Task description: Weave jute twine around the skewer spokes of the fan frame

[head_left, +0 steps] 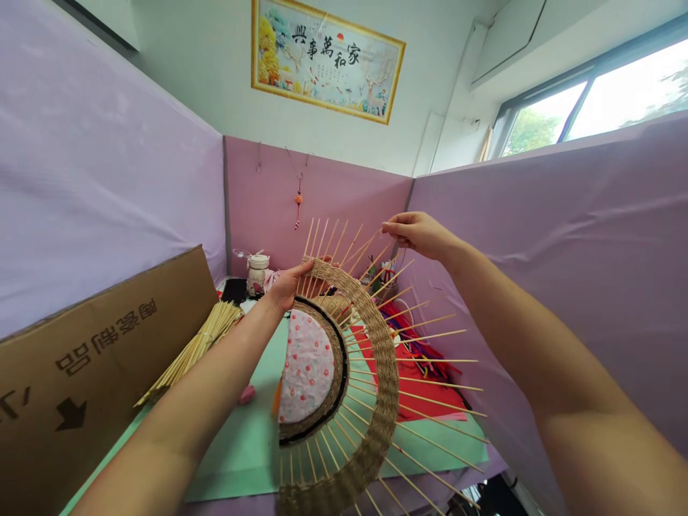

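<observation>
A half-round woven piece (388,358) stands in front of me, with thin sticks (441,360) spreading out through its straw-coloured band. At its centre is a half-disc of pink flowered cloth (312,358), edged with a black line and woven rope. My left hand (293,283) is closed on the upper end of the woven band, thumb in front and fingers behind. Above and to the right of the band, my right hand (411,231) pinches a thin strand (370,242), which seems to run down toward the band among the stick ends.
A cardboard box (123,358) stands at the left beside a bundle of sticks (198,340). A lidded jar (259,274) is at the back. Red sheets (430,401) and coloured strips (424,351) lie right on the green table cover (236,451). Purple partitions (564,236) enclose the table.
</observation>
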Motion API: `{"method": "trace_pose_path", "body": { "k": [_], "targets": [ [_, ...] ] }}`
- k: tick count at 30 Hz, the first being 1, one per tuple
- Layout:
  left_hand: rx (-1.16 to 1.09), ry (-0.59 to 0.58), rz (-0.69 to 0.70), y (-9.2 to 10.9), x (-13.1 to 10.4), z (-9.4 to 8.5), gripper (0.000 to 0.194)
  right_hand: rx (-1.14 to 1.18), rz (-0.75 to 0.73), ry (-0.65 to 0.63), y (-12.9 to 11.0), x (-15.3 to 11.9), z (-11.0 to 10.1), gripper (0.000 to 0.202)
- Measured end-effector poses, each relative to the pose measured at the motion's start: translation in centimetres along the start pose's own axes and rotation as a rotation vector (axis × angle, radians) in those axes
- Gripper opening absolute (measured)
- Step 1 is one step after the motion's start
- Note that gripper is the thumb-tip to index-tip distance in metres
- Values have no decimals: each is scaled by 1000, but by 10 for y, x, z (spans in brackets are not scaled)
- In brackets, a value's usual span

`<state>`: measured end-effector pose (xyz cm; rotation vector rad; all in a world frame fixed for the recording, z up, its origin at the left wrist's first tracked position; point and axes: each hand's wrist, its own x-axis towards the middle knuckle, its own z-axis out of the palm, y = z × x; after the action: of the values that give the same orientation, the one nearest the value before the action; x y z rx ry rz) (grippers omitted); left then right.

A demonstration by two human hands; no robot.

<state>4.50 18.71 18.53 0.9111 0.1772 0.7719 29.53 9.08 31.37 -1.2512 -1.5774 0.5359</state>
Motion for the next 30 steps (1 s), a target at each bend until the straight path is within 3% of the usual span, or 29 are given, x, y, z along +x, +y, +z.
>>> {"method": "trace_pose_path", "body": {
  "k": [5,11,16,21,25,28,30],
  "targets": [
    [-14,-11,16,0,0,-1,44,-133,-140,47,-14,7,7,32],
    [-30,-13,8,2,-2,3,45,-105,-153,77,-7,7,7,32],
    [-52,-6,26,2,-3,0,43,69,-188,55,12,-7,-5,35],
    [-61,-26,33,2,-3,-3,44,241,-50,101,49,-19,-8,37],
    [-51,-13,22,2,-4,-4,43,343,106,46,83,-35,13,37],
    [-57,26,24,3,-5,-5,42,472,222,28,103,-60,44,32],
    [-56,60,20,4,-6,-6,42,539,317,-74,113,-80,68,26]
  ]
}}
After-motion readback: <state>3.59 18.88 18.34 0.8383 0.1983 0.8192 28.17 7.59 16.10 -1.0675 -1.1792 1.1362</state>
